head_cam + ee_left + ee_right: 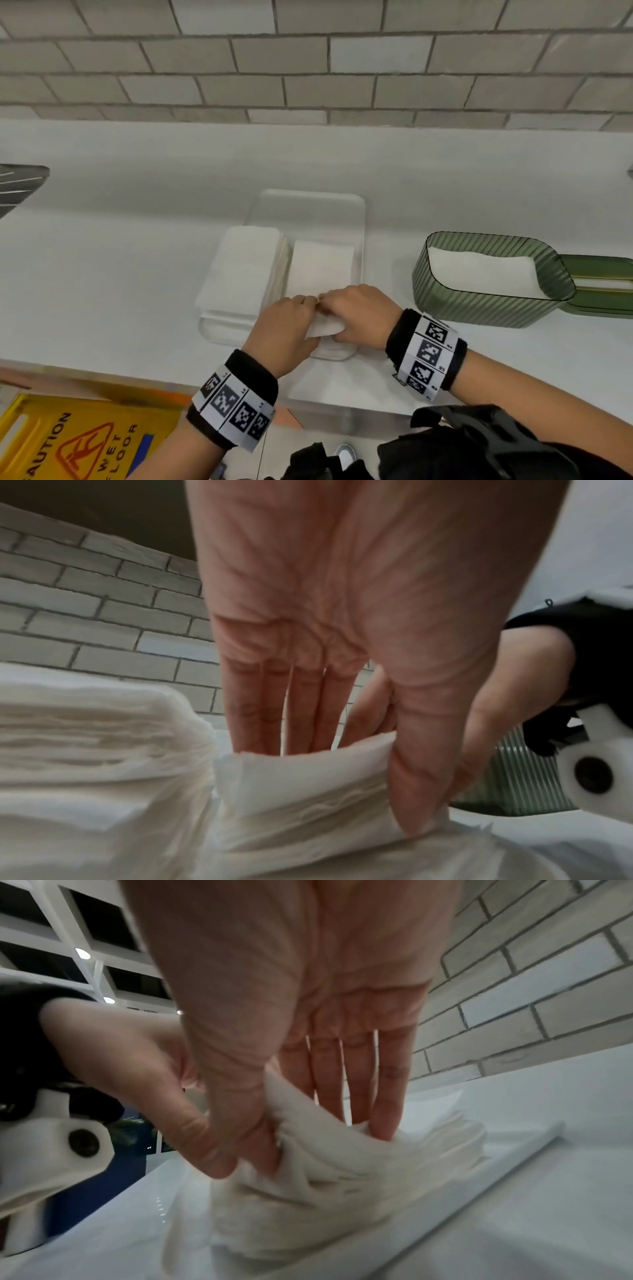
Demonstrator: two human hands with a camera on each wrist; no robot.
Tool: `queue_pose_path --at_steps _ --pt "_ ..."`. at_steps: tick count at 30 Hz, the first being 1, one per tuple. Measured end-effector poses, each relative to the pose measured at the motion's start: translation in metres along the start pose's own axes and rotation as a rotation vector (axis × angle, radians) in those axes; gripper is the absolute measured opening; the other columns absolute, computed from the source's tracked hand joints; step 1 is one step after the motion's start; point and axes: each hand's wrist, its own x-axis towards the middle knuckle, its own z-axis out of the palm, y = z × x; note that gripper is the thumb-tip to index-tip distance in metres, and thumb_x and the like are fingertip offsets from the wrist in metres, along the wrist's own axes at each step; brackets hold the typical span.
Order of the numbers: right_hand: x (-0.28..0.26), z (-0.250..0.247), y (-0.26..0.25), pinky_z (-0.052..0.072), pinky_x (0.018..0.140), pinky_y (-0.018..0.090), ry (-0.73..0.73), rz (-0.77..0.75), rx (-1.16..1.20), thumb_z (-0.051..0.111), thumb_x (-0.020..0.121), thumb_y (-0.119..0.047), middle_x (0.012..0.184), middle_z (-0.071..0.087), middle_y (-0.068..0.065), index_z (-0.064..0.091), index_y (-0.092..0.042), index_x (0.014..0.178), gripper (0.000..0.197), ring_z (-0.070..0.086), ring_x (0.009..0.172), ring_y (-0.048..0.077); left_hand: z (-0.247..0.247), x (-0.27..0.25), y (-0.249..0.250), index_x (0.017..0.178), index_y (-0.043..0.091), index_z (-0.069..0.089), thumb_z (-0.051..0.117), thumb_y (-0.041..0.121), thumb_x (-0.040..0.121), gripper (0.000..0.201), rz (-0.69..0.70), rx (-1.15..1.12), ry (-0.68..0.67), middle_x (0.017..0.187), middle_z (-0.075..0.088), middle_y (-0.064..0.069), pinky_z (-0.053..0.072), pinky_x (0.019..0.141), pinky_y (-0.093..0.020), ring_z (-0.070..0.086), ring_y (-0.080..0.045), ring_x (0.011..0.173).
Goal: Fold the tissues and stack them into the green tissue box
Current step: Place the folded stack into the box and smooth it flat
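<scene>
Pinching one tissue (323, 329), both hands' grips, left hand (286, 330) and right hand (361, 315), work above two stacks (239, 270).

both hands (284, 329) (359, 317) pinching, fingertips meeting.

A white counter (137, 246) carries a clear tray (308, 202) of tissues and, well apart, a green tissue box (479, 301) beside its lid (603, 274).

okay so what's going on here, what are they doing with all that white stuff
A person is folding tissues at a white counter. Both hands, the left hand and the right hand, pinch the near end of a tissue on the right-hand stack in a clear tray. A taller stack sits beside it. The green tissue box, off to the right, already holds some tissues.
</scene>
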Motion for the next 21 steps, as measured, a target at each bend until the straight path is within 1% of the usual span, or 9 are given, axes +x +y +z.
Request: queue_pose_path --at_steps 2,4,7,9,11,14,18,20,21 --pt "0.002 -0.007 0.001 0.049 0.063 0.035 -0.002 0.033 0.036 0.057 0.080 -0.026 0.088 0.066 0.003 0.062 -0.017 0.093 0.017 0.063 0.079 0.025 -0.004 0.003 -0.001 0.118 0.019 0.054 0.056 0.034 0.090 0.032 -0.004 -0.006 0.005 0.108 0.064 0.001 0.044 0.075 -0.026 0.061 -0.018 0.095" --pt "0.003 -0.017 0.003 0.049 0.065 0.035 -0.011 0.046 0.113 0.058 0.082 -0.026 0.082 0.067 0.004 0.066 -0.017 0.093 0.017 0.061 0.075 0.023 -0.010 0.007 -0.003 0.112 0.019 0.058 0.056 0.035 0.090 0.027 -0.025 -0.012 0.002 0.102 0.066 0.002 0.044 0.072 -0.028 0.062 -0.019 0.090" --pt "0.007 -0.033 0.010 0.041 0.059 0.026 -0.044 0.067 0.246 0.063 0.083 -0.024 0.069 0.061 -0.002 0.069 -0.015 0.088 0.012 0.055 0.066 0.015 -0.017 0.013 -0.005 0.109 0.021 0.059 0.062 0.035 0.086 0.027 -0.071 -0.012 -0.013 0.097 0.067 0.000 0.048 0.073 -0.031 0.063 -0.021 0.087" --pt "0.012 -0.040 0.013 0.037 0.054 0.022 -0.074 0.077 0.306 0.067 0.083 -0.024 0.063 0.056 -0.005 0.068 -0.014 0.081 0.010 0.051 0.059 0.012 -0.021 0.019 -0.004 0.104 0.020 0.060 0.067 0.036 0.083 0.028 -0.098 -0.005 -0.025 0.096 0.066 -0.001 0.046 0.071 -0.030 0.062 -0.023 0.086" --pt "0.017 -0.045 0.014 0.038 0.054 0.021 -0.104 0.084 0.331 0.069 0.083 -0.025 0.063 0.057 -0.005 0.066 -0.018 0.076 0.010 0.051 0.056 0.008 -0.026 0.024 0.000 0.106 0.019 0.060 0.071 0.038 0.080 0.034 -0.125 0.015 -0.042 0.098 0.064 -0.002 0.045 0.070 -0.029 0.062 -0.023 0.087" --pt "0.021 -0.050 0.012 0.044 0.060 0.026 -0.124 0.101 0.337 0.071 0.083 -0.026 0.069 0.061 -0.001 0.069 -0.014 0.081 0.012 0.055 0.062 0.014 -0.033 0.030 0.006 0.115 0.018 0.058 0.074 0.037 0.080 0.043 -0.162 0.077 -0.043 0.107 0.062 -0.003 0.047 0.075 -0.029 0.062 -0.023 0.094" --pt "0.019 -0.051 0.013 0.043 0.059 0.030 -0.082 0.111 0.354 0.072 0.082 -0.026 0.067 0.062 0.007 0.071 -0.006 0.083 0.021 0.052 0.059 0.018 -0.029 0.030 0.016 0.111 0.014 0.056 0.066 0.028 0.085 0.031 -0.148 0.175 0.016 0.106 0.062 -0.004 0.041 0.068 -0.027 0.062 -0.023 0.093" --pt "0.014 -0.050 0.014 0.047 0.063 0.033 -0.050 0.110 0.362 0.075 0.078 -0.031 0.071 0.066 0.008 0.072 -0.009 0.087 0.024 0.055 0.063 0.016 -0.025 0.028 0.021 0.111 0.014 0.056 0.057 0.026 0.090 0.024 -0.119 0.230 0.046 0.105 0.063 -0.003 0.039 0.066 -0.027 0.063 -0.023 0.091" --pt "0.011 -0.049 0.015 0.049 0.068 0.034 -0.035 0.116 0.369 0.077 0.074 -0.036 0.076 0.068 0.005 0.071 -0.013 0.091 0.030 0.058 0.070 0.015 -0.025 0.026 0.022 0.111 0.015 0.056 0.053 0.026 0.092 0.022 -0.116 0.241 0.067 0.105 0.064 -0.003 0.037 0.065 -0.028 0.063 -0.024 0.091"
